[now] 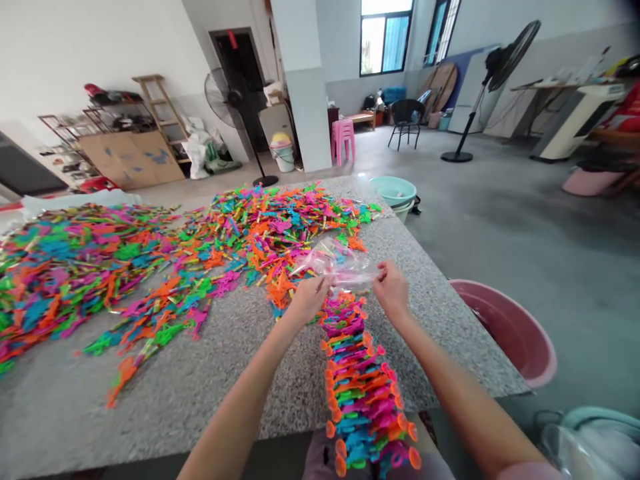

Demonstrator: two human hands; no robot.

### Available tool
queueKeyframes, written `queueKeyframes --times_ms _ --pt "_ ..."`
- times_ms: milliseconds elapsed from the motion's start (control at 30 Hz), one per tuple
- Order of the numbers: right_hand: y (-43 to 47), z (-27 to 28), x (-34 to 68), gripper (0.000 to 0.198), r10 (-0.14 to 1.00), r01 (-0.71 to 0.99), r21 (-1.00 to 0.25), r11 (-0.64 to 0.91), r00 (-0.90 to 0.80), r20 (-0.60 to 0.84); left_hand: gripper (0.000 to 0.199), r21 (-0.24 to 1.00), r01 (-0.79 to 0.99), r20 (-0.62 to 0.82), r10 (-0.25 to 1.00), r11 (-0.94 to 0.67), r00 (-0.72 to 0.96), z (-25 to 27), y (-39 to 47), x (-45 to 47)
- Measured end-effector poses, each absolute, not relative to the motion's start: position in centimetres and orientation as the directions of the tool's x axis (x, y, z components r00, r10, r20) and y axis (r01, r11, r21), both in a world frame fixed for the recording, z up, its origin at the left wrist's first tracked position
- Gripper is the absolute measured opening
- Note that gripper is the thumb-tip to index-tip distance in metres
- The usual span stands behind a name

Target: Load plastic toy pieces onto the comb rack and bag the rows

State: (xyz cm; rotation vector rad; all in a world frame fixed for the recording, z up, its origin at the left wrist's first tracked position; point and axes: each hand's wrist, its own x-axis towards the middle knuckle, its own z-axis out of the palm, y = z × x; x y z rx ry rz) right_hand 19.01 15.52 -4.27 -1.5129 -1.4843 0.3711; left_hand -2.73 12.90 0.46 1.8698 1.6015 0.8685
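Note:
A clear plastic bag point(345, 270) is stretched between my two hands above the table. My left hand point(311, 297) pinches its left edge, and my right hand point(391, 288) pinches its right edge. Just below the bag, a long stacked row of colourful plastic toys with orange round ends point(367, 387) runs toward me and reaches over the table's near edge above my lap. Behind the bag lies a big heap of loose orange, pink, green and blue plastic toys point(280, 227). The bag's mouth is too blurred to make out.
The grey speckled table point(230, 373) carries another large toy heap point(75, 260) at left. On the floor at right stand a pink basin point(505, 327) and a turquoise basin point(395, 190). Farther back are a standing fan point(500, 73), pink stools point(343, 137) and a black chair point(406, 117).

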Motion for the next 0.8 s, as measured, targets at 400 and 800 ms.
queueKeyframes --times_ms 400,800 --pt "4.6 -7.4 21.0 0.013 0.783 0.547 -0.646 0.533 -0.030 0.621 0.041 0.837 0.542 0.203 0.959 -0.067 -0.195 -3.6 1.4 -1.3" --pt "1.6 -10.2 22.4 0.020 0.759 0.670 -0.513 0.537 -0.119 0.640 0.026 0.840 0.539 0.250 0.923 -0.057 -0.293 -6.4 -1.2 -2.1"
